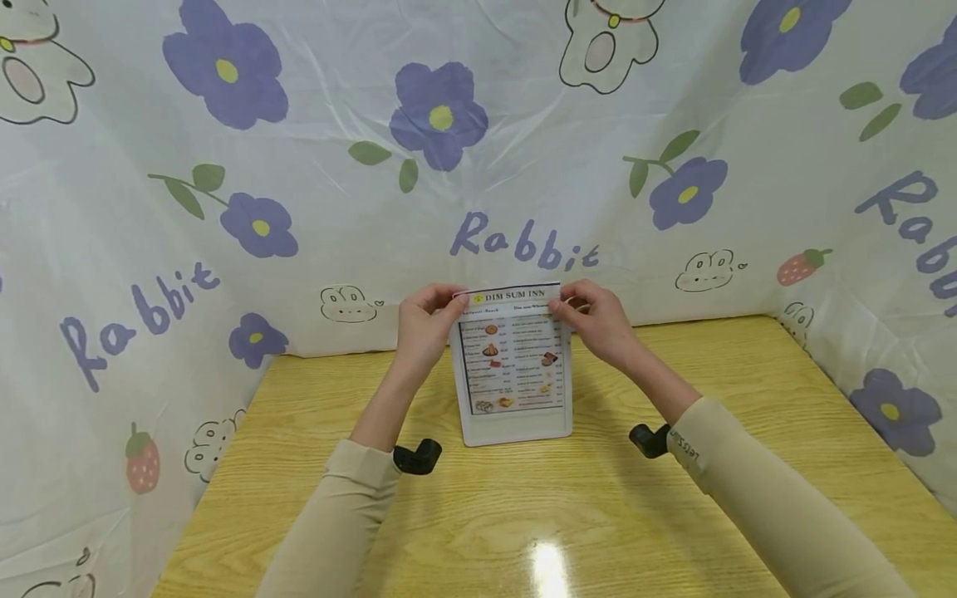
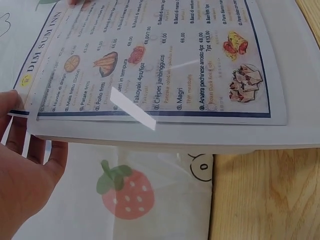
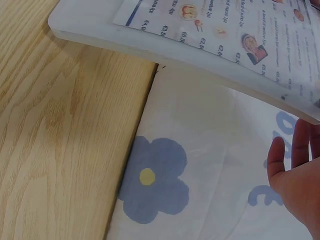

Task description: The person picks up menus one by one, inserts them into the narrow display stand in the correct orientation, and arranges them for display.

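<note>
A printed menu sheet [image 1: 516, 361] headed "DIM SUM INN" lies within a white-edged clear holder [image 1: 517, 430], its top end sticking out above the holder. My left hand [image 1: 426, 325] pinches the sheet's top left corner, thumb in front and the other fingers behind. At the top right corner my right hand [image 1: 604, 325] pinches the sheet the same way. Light glares off the clear front over the menu [image 2: 170, 75] in the left wrist view. In the right wrist view, the right hand's fingers [image 3: 300, 145] are behind the holder's side edge [image 3: 175, 62]; its thumb is out of view.
The holder stands over a wood-grain table [image 1: 478, 515]. A white curtain [image 1: 516, 191] printed with purple flowers and "Rabbit" hangs behind and at both sides. Dark wrist mounts [image 1: 419, 457] stick out from both sleeves.
</note>
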The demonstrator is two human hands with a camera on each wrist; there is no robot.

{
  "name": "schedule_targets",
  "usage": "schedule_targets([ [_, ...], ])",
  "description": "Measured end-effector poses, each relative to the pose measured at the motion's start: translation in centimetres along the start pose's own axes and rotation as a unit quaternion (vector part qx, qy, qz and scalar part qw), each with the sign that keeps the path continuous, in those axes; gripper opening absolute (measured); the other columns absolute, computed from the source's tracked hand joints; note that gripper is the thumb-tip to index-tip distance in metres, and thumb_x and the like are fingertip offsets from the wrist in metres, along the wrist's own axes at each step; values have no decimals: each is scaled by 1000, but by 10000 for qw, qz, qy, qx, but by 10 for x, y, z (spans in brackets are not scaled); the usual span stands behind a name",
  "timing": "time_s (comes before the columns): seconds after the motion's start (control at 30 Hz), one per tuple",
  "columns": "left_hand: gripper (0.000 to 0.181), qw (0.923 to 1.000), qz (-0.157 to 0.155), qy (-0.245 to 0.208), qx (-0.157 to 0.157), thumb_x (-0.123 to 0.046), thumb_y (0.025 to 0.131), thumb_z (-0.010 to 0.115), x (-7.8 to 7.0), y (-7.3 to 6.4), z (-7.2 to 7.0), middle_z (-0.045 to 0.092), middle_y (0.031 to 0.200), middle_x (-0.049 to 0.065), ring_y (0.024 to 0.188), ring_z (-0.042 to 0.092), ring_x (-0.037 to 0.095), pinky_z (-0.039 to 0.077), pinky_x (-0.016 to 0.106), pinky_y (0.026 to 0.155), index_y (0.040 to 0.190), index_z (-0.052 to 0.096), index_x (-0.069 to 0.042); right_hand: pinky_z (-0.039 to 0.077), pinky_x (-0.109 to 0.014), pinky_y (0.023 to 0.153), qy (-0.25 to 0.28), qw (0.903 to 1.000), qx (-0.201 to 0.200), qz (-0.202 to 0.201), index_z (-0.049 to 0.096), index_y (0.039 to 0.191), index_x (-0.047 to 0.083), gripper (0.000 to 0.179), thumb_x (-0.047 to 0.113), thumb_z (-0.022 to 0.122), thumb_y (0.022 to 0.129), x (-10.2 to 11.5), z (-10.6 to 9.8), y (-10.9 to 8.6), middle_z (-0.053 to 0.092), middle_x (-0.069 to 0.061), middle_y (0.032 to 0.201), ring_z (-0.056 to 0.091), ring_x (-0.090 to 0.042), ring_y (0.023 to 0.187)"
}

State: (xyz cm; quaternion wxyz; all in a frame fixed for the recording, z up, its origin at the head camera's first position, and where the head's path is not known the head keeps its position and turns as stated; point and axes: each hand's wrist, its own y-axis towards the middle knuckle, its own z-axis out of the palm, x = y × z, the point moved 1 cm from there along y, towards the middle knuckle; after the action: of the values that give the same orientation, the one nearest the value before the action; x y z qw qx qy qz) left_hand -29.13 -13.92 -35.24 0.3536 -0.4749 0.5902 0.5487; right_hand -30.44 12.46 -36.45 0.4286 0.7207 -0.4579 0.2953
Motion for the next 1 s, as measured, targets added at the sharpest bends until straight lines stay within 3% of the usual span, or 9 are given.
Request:
schedule_targets([
  [0.5,18,9996,-215,87,-158,-13,97,72,5,-2,0,70,106,10,90,65,21,53,25,71,108,75,0,51,-37,74,210,9997,-54,123,67,113,1,23,22,63,104,5,0,3,64,-14,105,57,-28,91],
  [0.7,15,9998,-94,94,-143,-9,94,73,10,-2,0,68,104,7,95,60,19,51,25,72,103,74,3,47,-38,81,260,9996,-79,115,68,115,1,22,19,63,104,8,0,5,65,-13,106,56,-27,95],
  [1.0,12,9997,151,201,-7,-4,93,71,15,-3,0,63,104,9,100,56,21,48,29,77,99,74,6,44,-36,75,28,9999,-147,2,68,112,1,15,12,63,103,11,0,4,64,-12,100,53,-27,88],
])
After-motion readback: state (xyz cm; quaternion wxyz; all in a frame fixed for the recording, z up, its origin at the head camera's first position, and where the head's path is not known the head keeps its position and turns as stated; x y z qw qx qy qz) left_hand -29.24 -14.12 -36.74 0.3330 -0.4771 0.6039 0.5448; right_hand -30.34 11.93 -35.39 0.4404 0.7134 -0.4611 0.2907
